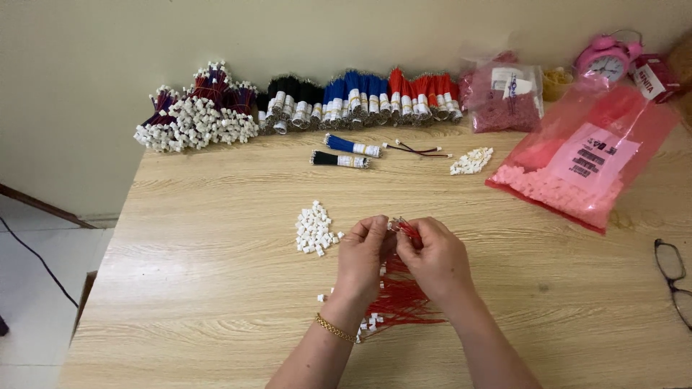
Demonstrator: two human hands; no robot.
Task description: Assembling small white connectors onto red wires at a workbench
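A bundle of thin red wires (401,294) lies on the wooden table (216,288) right in front of me, and I pinch its upper ends between the closed fingertips of my left hand (364,252) and my right hand (431,256), which nearly touch. Just left of my hands sits a small heap of white plastic connectors (314,229). Farther back, bundled black, blue and red wires (360,101) line the wall, with a pink bag (587,162) to the right.

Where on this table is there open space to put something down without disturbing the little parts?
Bare wood lies left of the left hand and the white connector pile. More lies between the right hand and the glasses. The back edge is crowded with wire bundles and the pink bag; red wires spread under the hands.
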